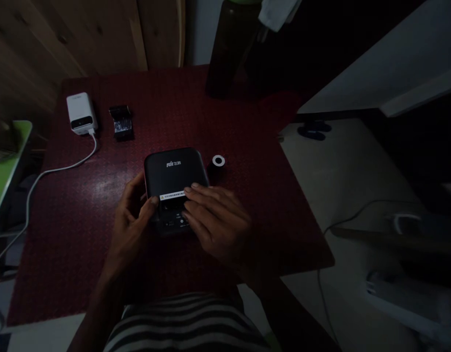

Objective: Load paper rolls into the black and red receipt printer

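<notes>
A black receipt printer (pixel 174 171) with a white logo and a warning strip lies on the dark red tabletop, its button panel facing me. My left hand (pixel 132 215) grips its left side, thumb on the front left corner and fingers along the edge. Stretched out and close together, the fingers of my right hand (pixel 220 215) rest over the right end of the strip and the front right part of the printer. My right thumb is hidden. Just right of the printer is a small paper roll (pixel 218 161), its white end showing around a dark core.
A white device (pixel 80 112) with a plugged-in white cable (pixel 60 169) sits at the back left of the table (pixel 254 195). Beside it is a small black object (pixel 121 122) with a shiny face. A tall dark bottle (pixel 228 49) stands at the back edge.
</notes>
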`<state>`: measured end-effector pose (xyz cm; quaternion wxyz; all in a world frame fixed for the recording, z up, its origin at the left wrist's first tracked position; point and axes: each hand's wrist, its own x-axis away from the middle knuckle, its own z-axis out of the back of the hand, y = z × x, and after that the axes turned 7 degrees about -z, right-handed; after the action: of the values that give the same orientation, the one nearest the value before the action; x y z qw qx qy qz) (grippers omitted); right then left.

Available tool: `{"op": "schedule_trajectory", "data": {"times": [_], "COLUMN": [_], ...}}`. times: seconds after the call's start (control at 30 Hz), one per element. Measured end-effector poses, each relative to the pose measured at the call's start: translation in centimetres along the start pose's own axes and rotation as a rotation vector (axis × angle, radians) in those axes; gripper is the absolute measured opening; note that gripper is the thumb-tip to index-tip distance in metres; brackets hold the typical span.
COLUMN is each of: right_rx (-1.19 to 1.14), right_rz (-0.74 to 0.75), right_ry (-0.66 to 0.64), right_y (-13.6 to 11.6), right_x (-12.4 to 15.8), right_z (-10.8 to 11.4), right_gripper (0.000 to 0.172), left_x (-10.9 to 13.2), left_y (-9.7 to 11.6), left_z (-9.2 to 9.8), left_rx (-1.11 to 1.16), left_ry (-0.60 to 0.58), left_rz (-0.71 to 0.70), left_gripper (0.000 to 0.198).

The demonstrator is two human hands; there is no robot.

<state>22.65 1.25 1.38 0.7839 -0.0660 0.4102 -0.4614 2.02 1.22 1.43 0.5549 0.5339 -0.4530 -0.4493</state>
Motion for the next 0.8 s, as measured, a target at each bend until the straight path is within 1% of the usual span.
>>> {"op": "schedule_trajectory", "data": {"times": [0.17, 0.27, 0.33, 0.4, 0.5, 0.57, 0.67, 0.8], "right_rx": [-0.033, -0.098, -0.144, -0.196, -0.293, -0.365, -0.431, -0.459], "right_rz": [-0.003, -0.089, -0.220, -0.394, -0.642, -0.731, -0.782, -0.777], "right_ry": [-0.014, -0.012, 0.032, 0.070, 0.051, 0.028, 0.017, 0.008], "right_y": [-0.2, -0.1, 0.1, 0.2, 0.3, 0.3, 0.1, -0.1], "right_x": [-0.2, 0.4, 1.3, 2.6, 4.5, 5.4, 5.6, 5.1], "right_z": [0.4, 1.2, 1.6, 1.6, 1.0, 0.5, 0.2, 0.4], "right_gripper": [0.019, 0.034, 0.041, 0.040, 0.039, 0.043, 0.045, 0.044], "left_x": [0.0, 0.6, 1.2, 1.7, 2.0, 2.0, 1.7, 1.7], "left_y": [-0.2, -0.4, -0.4, -0.3, -0.1, -0.1, -0.2, -0.4], "left_z": [0.2, 0.5, 0.7, 0.9, 1.1, 1.2, 1.3, 1.4], "left_rx": [-0.001, 0.043, 0.067, 0.048, 0.007, 0.008, 0.023, 0.045], "left_ry": [0.002, 0.022, 0.029, 0.021, 0.015, 0.012, 0.001, 0.012], "left_rz": [-0.003, 0.014, 0.030, 0.038, 0.025, 0.024, 0.034, 0.054], "left_gripper": [0.059, 0.056, 0.055, 0.056, 0.059, 0.058, 0.060, 0.061]}}
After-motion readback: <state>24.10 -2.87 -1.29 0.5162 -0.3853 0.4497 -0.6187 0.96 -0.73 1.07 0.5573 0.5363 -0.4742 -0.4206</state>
